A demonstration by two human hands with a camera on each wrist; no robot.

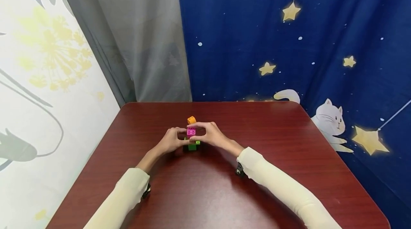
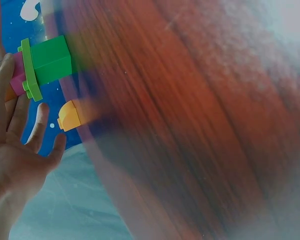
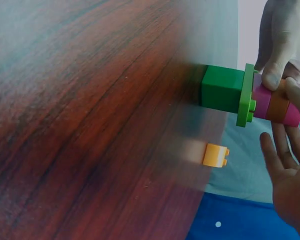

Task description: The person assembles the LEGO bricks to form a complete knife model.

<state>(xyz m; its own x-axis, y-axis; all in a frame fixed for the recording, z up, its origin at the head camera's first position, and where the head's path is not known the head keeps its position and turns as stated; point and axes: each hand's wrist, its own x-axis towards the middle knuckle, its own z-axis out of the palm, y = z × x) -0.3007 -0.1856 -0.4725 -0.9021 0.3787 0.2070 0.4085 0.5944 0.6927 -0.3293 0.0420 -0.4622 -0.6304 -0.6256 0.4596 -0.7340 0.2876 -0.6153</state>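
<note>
A toy brick stack stands upright on the table, between both hands. Its base is a dark green block, topped by a light green plate. Above come a purple-pink brick, an orange brick and a magenta brick on top. My left hand pinches the stack low, its thumb on the purple-pink brick. Higher up, my right hand grips it with the thumb at the orange and magenta bricks. The far fingertips are partly hidden behind the stack.
Just behind the stack, a loose yellow-orange brick with a curved side lies on the dark red wooden table. Grey and blue star-patterned curtains hang beyond the far edge. A pale patterned surface rises along the left.
</note>
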